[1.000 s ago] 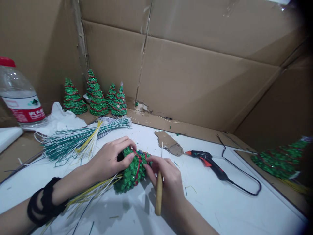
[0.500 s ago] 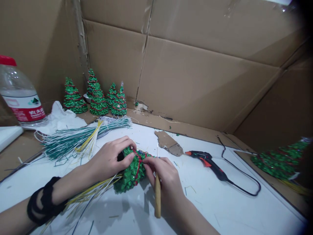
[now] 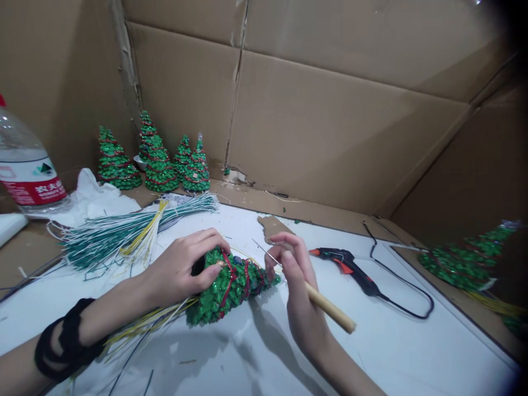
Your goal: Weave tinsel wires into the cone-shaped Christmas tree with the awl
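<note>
A small green Christmas tree (image 3: 231,286) with red garland lies on its side over the white board, its tip pointing right. My left hand (image 3: 192,267) is closed around its base end, thumb on the near side. In my right hand (image 3: 299,278) is an awl (image 3: 330,309) with a wooden handle and a thin metal shaft. The shaft points up and left, above the tree's tip. The right fingers sit close to the tip; whether they touch it I cannot tell. Yellow and white wires (image 3: 144,327) extend left from beneath the tree's base.
A glue gun (image 3: 350,269) with its cord lies to the right, near a torn cardboard piece (image 3: 272,226). Green and white wire bundles (image 3: 103,242) lie left. Several finished trees (image 3: 159,170) and a bottle (image 3: 31,176) stand behind. Another tree (image 3: 466,258) lies far right.
My right hand has moved right, off the garland to the tree's tip. The awl has swung from upright to slanting, handle toward the lower right. My left hand keeps its hold.
</note>
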Tool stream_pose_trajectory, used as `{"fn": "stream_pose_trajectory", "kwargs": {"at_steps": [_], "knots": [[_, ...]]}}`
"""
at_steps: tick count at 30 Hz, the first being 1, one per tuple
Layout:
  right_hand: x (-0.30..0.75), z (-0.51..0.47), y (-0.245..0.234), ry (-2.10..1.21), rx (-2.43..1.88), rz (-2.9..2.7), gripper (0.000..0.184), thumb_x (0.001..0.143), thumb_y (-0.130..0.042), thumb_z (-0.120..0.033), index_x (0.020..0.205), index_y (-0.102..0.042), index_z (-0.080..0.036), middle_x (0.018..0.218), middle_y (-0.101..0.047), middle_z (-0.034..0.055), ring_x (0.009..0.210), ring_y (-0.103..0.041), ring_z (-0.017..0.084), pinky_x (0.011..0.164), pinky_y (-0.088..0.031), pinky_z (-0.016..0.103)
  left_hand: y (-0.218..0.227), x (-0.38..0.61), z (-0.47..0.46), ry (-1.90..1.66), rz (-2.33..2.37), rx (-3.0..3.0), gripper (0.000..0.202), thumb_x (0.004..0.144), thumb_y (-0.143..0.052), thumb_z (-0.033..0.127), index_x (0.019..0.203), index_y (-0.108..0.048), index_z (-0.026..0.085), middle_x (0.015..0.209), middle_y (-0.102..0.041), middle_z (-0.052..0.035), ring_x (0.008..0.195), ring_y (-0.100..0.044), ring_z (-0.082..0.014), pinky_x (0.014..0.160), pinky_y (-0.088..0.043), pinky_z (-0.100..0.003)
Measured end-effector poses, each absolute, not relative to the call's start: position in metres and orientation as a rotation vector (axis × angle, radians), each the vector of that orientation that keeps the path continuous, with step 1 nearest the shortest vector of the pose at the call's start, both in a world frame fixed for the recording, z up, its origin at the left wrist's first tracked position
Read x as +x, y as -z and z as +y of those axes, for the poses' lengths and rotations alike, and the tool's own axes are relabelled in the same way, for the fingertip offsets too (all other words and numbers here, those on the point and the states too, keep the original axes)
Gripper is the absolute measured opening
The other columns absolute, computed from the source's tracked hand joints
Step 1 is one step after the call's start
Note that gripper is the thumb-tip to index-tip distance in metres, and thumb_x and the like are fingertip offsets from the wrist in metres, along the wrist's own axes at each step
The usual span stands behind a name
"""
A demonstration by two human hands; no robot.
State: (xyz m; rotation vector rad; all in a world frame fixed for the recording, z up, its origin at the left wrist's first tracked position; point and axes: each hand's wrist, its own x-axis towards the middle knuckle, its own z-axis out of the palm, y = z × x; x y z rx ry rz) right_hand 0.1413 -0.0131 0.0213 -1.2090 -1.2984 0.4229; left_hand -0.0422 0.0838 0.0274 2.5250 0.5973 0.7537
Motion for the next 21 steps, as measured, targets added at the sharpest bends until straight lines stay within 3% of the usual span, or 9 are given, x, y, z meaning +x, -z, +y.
{"fn": "stream_pose_trajectory", "kwargs": {"at_steps": [5, 13, 21], "knots": [[0.1435, -0.0192, -0.0195, -0.539, -1.153, -1.394, 0.042, 0.093, -0.034, -0.044, 0.058, -0.037, -0.021, 0.057, -0.04, -0.0028, 0.059, -0.043, 0.013, 0.06, -0.04, 0.026, -0.0274, -0.0417, 0.0844, -0.738, 0.588, 2.54, 0.031, 0.085, -0.037, 0.041, 0.095, -0.057, 0.019, 0.096, -0.06, -0.0064, 0.089, -0.055, -0.022, 0.08, -0.042, -0.035], [0.139, -0.0167, -0.0202, -0.692, -1.005, -1.314, 0.048, 0.093, -0.033, -0.043, 0.05, -0.038, -0.021, 0.046, -0.039, -0.0046, 0.049, -0.042, 0.011, 0.083, -0.047, 0.037, -0.0287, -0.0415, 0.0843, -0.721, 0.578, 2.537, 0.031, 0.086, -0.037, 0.041, 0.095, -0.056, 0.018, 0.095, -0.059, -0.0062, 0.088, -0.054, -0.0219, 0.079, -0.041, -0.034], [0.1377, -0.0146, -0.0203, -0.728, -1.086, -1.3, 0.048, 0.091, -0.036, -0.047, 0.05, -0.039, -0.022, 0.045, -0.041, -0.0029, 0.05, -0.045, 0.013, 0.08, -0.049, 0.038, -0.0269, -0.041, 0.0859, -0.725, 0.568, 2.534, 0.031, 0.086, -0.037, 0.041, 0.095, -0.056, 0.019, 0.095, -0.058, -0.0061, 0.089, -0.053, -0.0216, 0.079, -0.041, -0.035]]}}
